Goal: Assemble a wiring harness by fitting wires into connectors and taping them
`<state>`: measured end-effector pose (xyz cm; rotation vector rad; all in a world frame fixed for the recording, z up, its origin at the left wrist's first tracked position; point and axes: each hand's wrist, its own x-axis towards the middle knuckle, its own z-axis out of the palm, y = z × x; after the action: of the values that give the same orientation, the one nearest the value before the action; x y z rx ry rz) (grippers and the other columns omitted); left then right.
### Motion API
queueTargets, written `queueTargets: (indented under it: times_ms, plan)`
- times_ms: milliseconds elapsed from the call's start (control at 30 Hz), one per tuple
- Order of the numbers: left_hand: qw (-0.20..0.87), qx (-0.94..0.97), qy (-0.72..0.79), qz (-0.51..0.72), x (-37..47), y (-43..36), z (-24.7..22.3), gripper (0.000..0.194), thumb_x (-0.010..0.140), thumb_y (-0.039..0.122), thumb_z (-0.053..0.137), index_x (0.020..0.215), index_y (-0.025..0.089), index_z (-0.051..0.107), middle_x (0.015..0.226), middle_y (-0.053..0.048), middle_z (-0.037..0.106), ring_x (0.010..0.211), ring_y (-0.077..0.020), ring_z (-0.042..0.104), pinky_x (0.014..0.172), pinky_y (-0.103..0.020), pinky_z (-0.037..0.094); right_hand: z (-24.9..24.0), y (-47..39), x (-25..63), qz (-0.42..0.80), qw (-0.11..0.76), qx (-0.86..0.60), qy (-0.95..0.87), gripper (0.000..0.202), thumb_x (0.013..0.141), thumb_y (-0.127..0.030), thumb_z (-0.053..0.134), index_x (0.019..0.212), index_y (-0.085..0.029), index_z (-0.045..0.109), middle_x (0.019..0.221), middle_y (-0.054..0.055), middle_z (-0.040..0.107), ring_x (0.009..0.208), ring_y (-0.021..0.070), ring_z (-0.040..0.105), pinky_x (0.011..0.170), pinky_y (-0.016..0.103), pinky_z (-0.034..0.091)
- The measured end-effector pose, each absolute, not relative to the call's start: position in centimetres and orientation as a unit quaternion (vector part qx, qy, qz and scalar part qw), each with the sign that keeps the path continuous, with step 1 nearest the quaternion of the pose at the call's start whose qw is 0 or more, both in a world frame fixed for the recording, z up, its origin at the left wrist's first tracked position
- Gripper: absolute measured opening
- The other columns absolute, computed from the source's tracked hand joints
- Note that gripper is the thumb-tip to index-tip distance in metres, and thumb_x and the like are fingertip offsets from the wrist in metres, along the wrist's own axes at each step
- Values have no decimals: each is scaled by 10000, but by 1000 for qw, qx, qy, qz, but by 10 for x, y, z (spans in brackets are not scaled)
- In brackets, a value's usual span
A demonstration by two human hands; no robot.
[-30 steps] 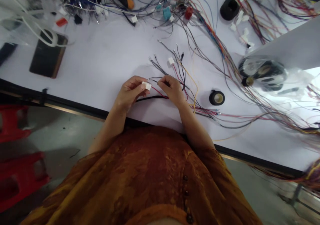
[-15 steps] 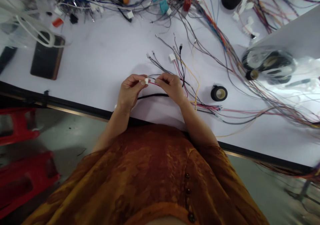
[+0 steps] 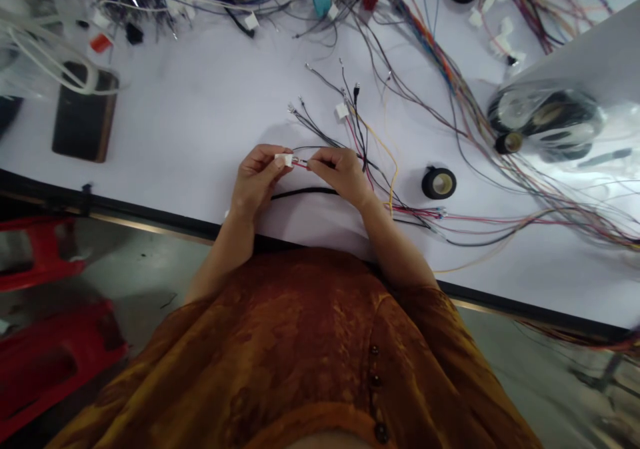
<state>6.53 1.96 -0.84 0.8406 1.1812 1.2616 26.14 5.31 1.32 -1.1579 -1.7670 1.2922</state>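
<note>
Between the thumb and fingers of my left hand (image 3: 257,177) is a small white connector (image 3: 284,160). A red wire (image 3: 301,164) runs out of its right side. My right hand (image 3: 341,172) pinches a dark wire with a metal terminal (image 3: 303,161) at its tip, just right of the connector. Whether the tip touches the connector I cannot tell. A thick black cable (image 3: 305,191) passes below both hands. Beyond them fan out several loose wires with bare terminals, and a second white connector (image 3: 342,110) sits on a red wire among these.
A roll of black tape (image 3: 439,184) lies right of my hands. The phone (image 3: 86,112) rests at the left. Wire bundles (image 3: 430,42) spread across the back and right, near bagged tape rolls (image 3: 547,119). Red stools (image 3: 55,362) stand below the table's front edge (image 3: 150,226).
My left hand now shows more of the white connector. In my right hand, the wire's metal terminal has come into sight beside it. The whole view has shifted slightly.
</note>
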Motion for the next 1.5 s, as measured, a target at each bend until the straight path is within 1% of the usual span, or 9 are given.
queueTargets:
  times_ms: [267, 600, 700, 800, 900, 1033, 1267, 1400, 1500]
  plan:
    - [533, 440, 527, 495, 62, 18, -8, 285, 729, 404, 876, 881, 202, 746, 940, -34, 770, 820, -128, 698, 793, -258, 589, 1, 48, 263, 449, 321, -399, -732, 288, 958, -269, 536, 694, -177, 603, 622, -27, 501, 617, 98, 439, 633, 274, 330]
    - [600, 418, 523, 437, 65, 15, -8, 258, 751, 324, 835, 959, 202, 743, 911, -23, 749, 800, -124, 681, 798, -244, 556, -11, 34, 255, 383, 321, -407, -764, 272, 1013, -323, 495, 820, -183, 625, 786, 31, 644, 749, 138, 553, 735, 277, 387]
    - [569, 433, 557, 422, 73, 12, -2, 261, 824, 379, 758, 1017, 222, 681, 762, 19, 666, 661, -119, 627, 645, -229, 525, -11, 33, 252, 367, 302, -453, -755, 264, 1019, -330, 498, 838, -185, 623, 830, 39, 658, 784, 144, 565, 761, 275, 396]
    - [547, 448, 575, 413, 82, 9, 3, 235, 895, 445, 668, 905, 224, 591, 588, 58, 509, 503, -99, 466, 479, -197, 386, -9, 31, 252, 367, 288, -452, -760, 250, 1024, -314, 496, 865, -184, 638, 857, 46, 667, 811, 148, 580, 769, 269, 404]
    - [570, 430, 565, 412, 86, 9, 5, 323, 913, 535, 614, 856, 225, 544, 545, 66, 433, 457, -95, 363, 432, -200, 307, -7, 28, 254, 376, 286, -434, -767, 267, 1038, -324, 482, 901, -183, 663, 875, 52, 685, 827, 149, 606, 778, 262, 417]
    - [575, 443, 561, 399, 84, 9, 7, 389, 850, 588, 685, 826, 214, 582, 596, 41, 466, 507, -94, 389, 466, -197, 341, -9, 23, 256, 366, 279, -429, -777, 289, 1046, -323, 462, 888, -190, 663, 853, 54, 693, 793, 151, 609, 756, 263, 419]
    - [707, 283, 526, 379, 81, 5, 15, 419, 818, 617, 722, 860, 227, 571, 597, 60, 428, 516, -69, 399, 481, -148, 364, 2, 12, 260, 372, 271, -432, -776, 282, 1040, -335, 488, 914, -202, 702, 871, 52, 699, 802, 153, 611, 741, 269, 428]
    - [686, 280, 561, 369, 80, 5, 12, 412, 818, 626, 723, 870, 239, 592, 651, 49, 487, 580, -72, 473, 596, -164, 488, 17, 47, 305, 334, 352, -450, -750, 247, 1007, -361, 551, 963, -185, 719, 944, 67, 698, 825, 146, 615, 756, 264, 461]
    - [698, 305, 537, 362, 79, 7, 8, 406, 830, 632, 705, 869, 248, 577, 594, 58, 461, 520, -80, 432, 512, -164, 415, 24, 107, 361, 237, 401, -558, -687, 191, 969, -266, 569, 928, -157, 720, 913, 66, 701, 800, 151, 594, 763, 277, 453]
